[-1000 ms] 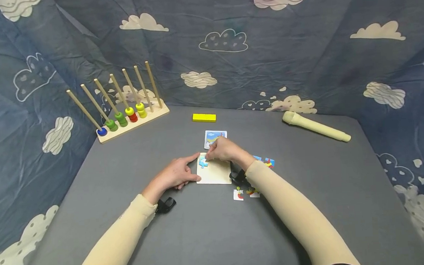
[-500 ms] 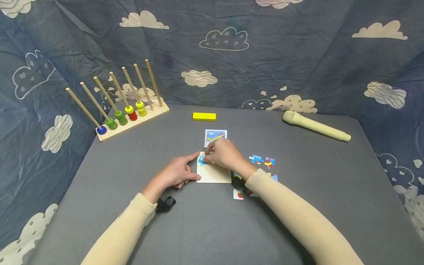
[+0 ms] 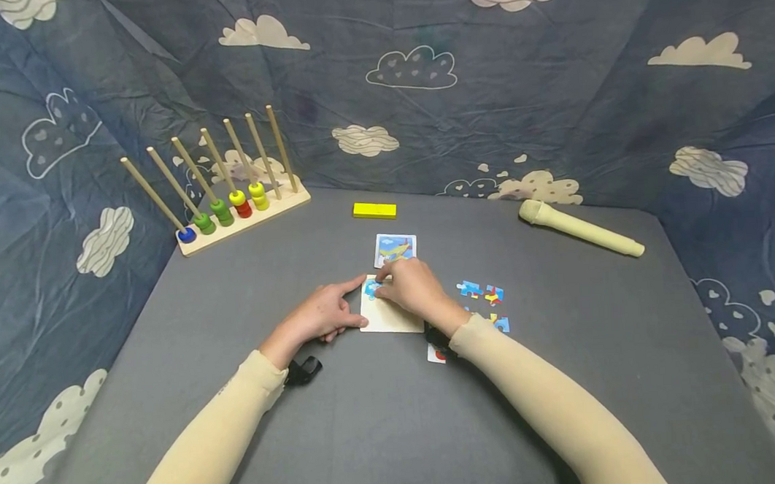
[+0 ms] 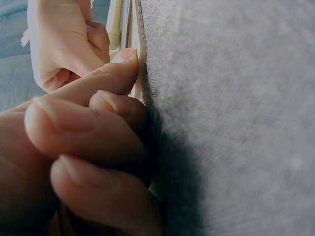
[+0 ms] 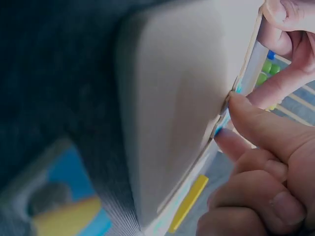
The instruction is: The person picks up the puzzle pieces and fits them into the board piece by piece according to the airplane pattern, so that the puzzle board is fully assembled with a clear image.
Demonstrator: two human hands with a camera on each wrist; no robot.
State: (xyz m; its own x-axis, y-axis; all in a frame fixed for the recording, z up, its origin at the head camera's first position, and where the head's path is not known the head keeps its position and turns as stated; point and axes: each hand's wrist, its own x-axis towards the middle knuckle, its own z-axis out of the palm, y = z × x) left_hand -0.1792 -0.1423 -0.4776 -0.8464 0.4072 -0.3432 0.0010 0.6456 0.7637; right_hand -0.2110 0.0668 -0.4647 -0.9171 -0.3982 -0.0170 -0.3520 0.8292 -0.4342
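In the head view a pale wooden puzzle board [image 3: 392, 321] lies mid-table. My left hand [image 3: 322, 315] touches its left side, index finger at the upper corner and thumb lower down; the left wrist view shows the other fingers curled. With thumb and index finger my right hand [image 3: 416, 288] pinches a blue puzzle piece [image 3: 371, 289] in the board's upper left corner, partly hidden by the fingertips. The right wrist view has these fingers at the board's raised rim. Loose puzzle pieces [image 3: 470, 289] lie to the right, some hidden under the right wrist.
A picture card [image 3: 394, 247] with a yellow plane lies just behind the board. Farther back is a yellow block [image 3: 375, 211]. A wooden peg rack with coloured beads [image 3: 244, 208] stands back left, and a pale yellow stick with a wide end [image 3: 580, 230] lies back right.
My right hand has come down lower over the board's upper left corner, fingers closer on the blue piece. More loose pieces show beside the right wrist. The left hand has stayed put.
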